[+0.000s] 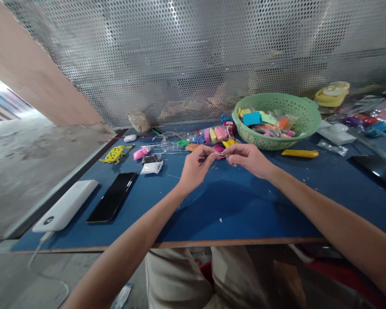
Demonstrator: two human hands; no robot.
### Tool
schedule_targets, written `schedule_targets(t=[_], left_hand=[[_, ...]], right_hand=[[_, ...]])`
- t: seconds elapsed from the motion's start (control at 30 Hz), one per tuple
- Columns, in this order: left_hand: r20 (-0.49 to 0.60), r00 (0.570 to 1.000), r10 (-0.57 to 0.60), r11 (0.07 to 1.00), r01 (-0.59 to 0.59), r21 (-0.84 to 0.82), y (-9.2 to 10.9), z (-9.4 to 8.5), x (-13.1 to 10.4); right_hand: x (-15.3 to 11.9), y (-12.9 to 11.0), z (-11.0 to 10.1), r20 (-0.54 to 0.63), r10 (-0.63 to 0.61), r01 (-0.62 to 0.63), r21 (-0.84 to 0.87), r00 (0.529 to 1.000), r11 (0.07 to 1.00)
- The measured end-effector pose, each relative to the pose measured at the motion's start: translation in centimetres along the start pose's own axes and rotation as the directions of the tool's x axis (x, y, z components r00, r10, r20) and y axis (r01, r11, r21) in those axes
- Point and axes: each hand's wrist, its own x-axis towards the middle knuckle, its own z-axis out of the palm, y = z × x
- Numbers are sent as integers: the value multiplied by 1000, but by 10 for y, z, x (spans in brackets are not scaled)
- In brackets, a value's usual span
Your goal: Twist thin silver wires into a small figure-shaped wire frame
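Note:
Over the middle of the blue table (241, 214), my left hand (195, 166) and my right hand (249, 159) meet almost fingertip to fingertip. Both hands are closed in a pinch on a small thin thing between them, too small to make out. Just behind the fingers lie a magenta piece (218, 148), an orange piece (192, 147) and a yellow piece (229, 142). Packs of coloured clay (212, 134) stretch out beyond them. Left of my hands are a pink pack (142, 152), a black pack (149, 159) and a white pack (152, 167).
A green basket (276, 143) with coloured packets stands at the back right, a yellow cutter (300, 153) before it. On the left are a black phone (112, 197), a white power bank (66, 206) and a yellow spotted toy (116, 154). A perforated metal panel (180, 64) rises behind.

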Motion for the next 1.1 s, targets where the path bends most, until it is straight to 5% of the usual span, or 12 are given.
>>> schedule_targets(t=[0.17,0.33,0.4,0.8,1.1], left_hand=[[-31,1000,-4,996,7,87,-4,1,1],[-41,998,-40,998,41,45,-4,4,-1],[7,997,-71,996,72,-52,-3,4,-1],[198,958,-205,882,269,-387,-4,1,4],[405,895,-186,885,331,-328,-5,0,1]], right_hand=[[-3,-7,-1,-240,-289,184,-381,927,906],[-6,-12,-4,61,-448,355,-708,892,611],[-5,-12,-6,76,-457,355,-744,886,566],[0,-11,-10,-136,-418,262,-599,898,757],[-3,-10,-4,-92,-421,273,-634,902,724]])
